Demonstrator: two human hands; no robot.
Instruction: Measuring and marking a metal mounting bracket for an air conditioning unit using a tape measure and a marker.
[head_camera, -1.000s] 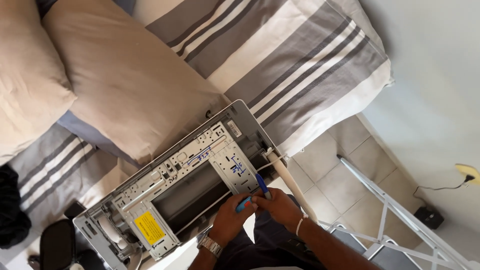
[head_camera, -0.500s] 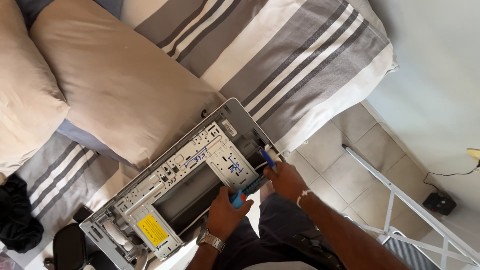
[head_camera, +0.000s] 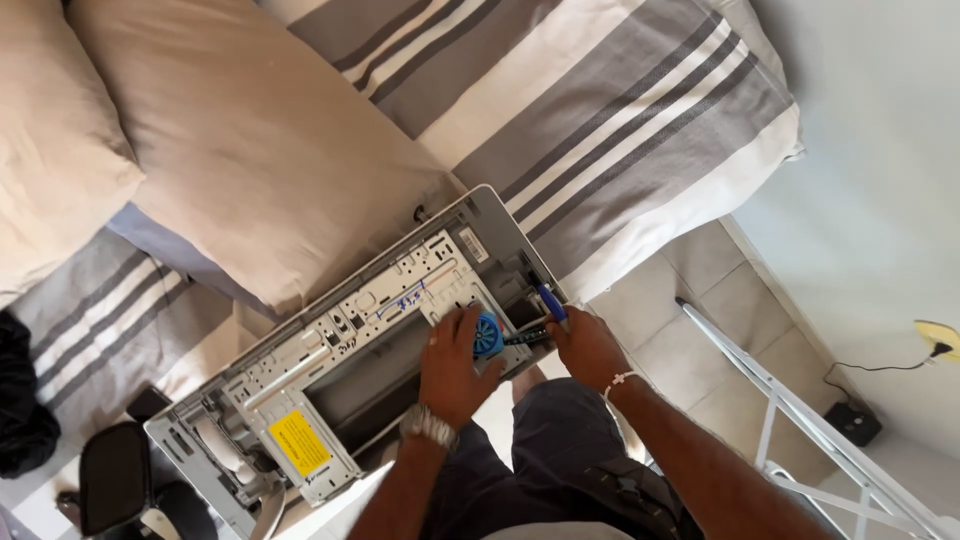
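A long grey and white machine chassis (head_camera: 330, 350) with a yellow label lies across the bed's edge and my lap. My left hand (head_camera: 452, 362), with a wristwatch, grips a blue round tool handle (head_camera: 488, 335) pressed against the chassis' right end. My right hand (head_camera: 588, 345), with a white bracelet, holds a blue-tipped pen-like tool (head_camera: 551, 301) at the chassis' right corner. A dark shaft runs between the two hands.
A striped grey and white bed cover (head_camera: 620, 130) and beige pillows (head_camera: 240, 150) lie behind the chassis. Tiled floor (head_camera: 710, 300) and a white metal frame (head_camera: 800, 400) are at right. A dark cloth (head_camera: 20, 400) and black objects (head_camera: 115, 480) sit at lower left.
My left hand has moved up onto the chassis with the blue handle. The right hand has shifted slightly toward the right corner. The view has tilted a little.
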